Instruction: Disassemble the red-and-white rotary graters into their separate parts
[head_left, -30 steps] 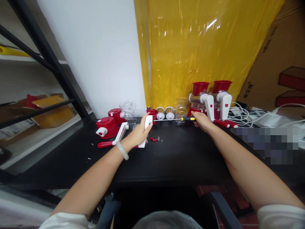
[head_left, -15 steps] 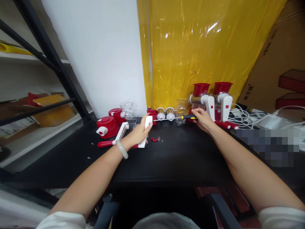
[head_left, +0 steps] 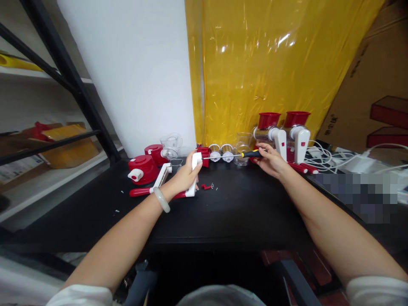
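Observation:
My left hand (head_left: 185,175) is wrapped round a white crank arm (head_left: 196,160) with a red handle, held upright above the black table. My right hand (head_left: 269,160) grips the black and yellow handle of a screwdriver (head_left: 250,154). The screwdriver lies level, its thin shaft pointing left, with the tip at the upper end of the crank arm. A small red part (head_left: 206,187) and a few tiny screws (head_left: 212,186) rest on the table just right of my left hand. Another white crank arm (head_left: 162,175) with a red handle lies left of it.
Red housings (head_left: 143,169) and clear plastic parts (head_left: 171,144) stand at the left back. Grater drums (head_left: 227,153) line the back middle. Two red and white graters (head_left: 301,140) stand at the right, beside white cables (head_left: 328,158). A black shelf frame (head_left: 79,89) rises at the left.
The screwdriver has shifted slightly left and up, and its handle shows more clearly in my right hand. The crank arm's upper end has moved slightly left and up with my left hand.

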Demonstrator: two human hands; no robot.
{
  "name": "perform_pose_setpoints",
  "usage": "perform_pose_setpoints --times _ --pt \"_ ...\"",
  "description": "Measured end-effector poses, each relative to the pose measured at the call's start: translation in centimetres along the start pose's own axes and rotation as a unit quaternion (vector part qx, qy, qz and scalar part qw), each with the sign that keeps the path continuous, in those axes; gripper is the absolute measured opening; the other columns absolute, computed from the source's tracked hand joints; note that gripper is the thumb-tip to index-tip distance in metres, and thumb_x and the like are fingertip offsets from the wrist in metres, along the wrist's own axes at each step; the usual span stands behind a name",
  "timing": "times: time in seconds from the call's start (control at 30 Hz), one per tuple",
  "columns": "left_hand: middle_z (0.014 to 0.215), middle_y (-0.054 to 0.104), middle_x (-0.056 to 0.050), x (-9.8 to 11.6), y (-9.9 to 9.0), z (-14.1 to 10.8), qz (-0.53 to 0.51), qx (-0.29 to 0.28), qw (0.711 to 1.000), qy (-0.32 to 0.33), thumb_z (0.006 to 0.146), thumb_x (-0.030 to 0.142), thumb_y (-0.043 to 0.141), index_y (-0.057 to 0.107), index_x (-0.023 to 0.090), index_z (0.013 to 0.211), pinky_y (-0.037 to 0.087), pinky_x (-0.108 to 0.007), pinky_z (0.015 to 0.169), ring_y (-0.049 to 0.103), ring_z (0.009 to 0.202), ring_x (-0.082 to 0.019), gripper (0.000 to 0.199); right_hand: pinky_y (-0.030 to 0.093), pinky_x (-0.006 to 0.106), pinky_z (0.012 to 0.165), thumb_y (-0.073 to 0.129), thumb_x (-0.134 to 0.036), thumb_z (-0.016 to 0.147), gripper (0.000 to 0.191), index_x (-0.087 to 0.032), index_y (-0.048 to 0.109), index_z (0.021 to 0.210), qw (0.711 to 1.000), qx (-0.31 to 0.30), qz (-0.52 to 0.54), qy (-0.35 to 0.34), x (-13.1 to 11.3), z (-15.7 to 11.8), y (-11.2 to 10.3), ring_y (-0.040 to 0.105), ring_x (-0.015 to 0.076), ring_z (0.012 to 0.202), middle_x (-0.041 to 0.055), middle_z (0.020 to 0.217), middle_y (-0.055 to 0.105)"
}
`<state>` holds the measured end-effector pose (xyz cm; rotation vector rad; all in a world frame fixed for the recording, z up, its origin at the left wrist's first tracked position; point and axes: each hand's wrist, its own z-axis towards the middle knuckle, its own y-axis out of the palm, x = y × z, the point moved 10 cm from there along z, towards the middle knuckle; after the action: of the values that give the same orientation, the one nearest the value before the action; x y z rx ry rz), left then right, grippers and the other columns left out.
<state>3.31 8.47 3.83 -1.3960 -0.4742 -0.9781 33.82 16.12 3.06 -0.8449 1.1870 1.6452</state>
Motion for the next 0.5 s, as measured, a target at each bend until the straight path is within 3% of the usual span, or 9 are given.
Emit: perform_pose_setpoints --times 0.13,0.27,0.37,0.5 --pt "0.067 0.061 -0.001 0.9 -0.3 -0.3 0.047 0.014 0.998 0.034 0.098 0.059 0.036 0.002 0.017 0.157 0.051 -0.030 0.050 0.064 0.050 -0.020 0.080 0.050 0.028 0.056 0.076 -0.055 0.071 0.040 -0.025 0.056 0.088 0.998 0.020 -0.050 0.024 0.7 0.3 -0.7 0.061 0.0142 0.062 -0.0022 0.074 0.061" --pt "0.065 0.062 0.000 1.8 -0.9 -0.5 0.090 0.030 0.994 0.061 0.099 0.056 0.034 0.007 0.015 0.157 0.052 -0.031 0.056 0.064 0.051 -0.020 0.075 0.036 0.026 0.039 0.046 -0.080 0.080 0.060 -0.022 0.057 0.080 0.980 0.028 -0.186 0.058 2.1 0.5 -1.5 0.048 0.0139 0.037 -0.0015 0.045 0.051" --pt "0.066 0.062 -0.001 2.0 -1.5 -0.4 0.103 0.039 0.992 0.060 0.100 0.054 0.035 0.010 0.015 0.156 0.052 -0.032 0.058 0.064 0.051 -0.020 0.073 0.031 0.025 0.036 0.055 -0.079 0.077 0.057 -0.021 0.056 0.072 0.970 0.023 -0.241 0.025 2.0 0.3 -1.3 0.037 0.0110 0.031 -0.0053 0.036 0.041" --pt "0.067 0.063 -0.001 1.8 -1.7 -0.4 0.110 0.040 0.992 0.051 0.099 0.052 0.037 0.011 0.016 0.156 0.052 -0.031 0.057 0.065 0.050 -0.020 0.072 0.030 0.024 0.038 0.065 -0.073 0.073 0.051 -0.022 0.056 0.074 0.979 0.013 -0.206 0.005 1.5 -0.1 -0.4 0.035 0.0100 0.033 -0.0075 0.037 0.039"
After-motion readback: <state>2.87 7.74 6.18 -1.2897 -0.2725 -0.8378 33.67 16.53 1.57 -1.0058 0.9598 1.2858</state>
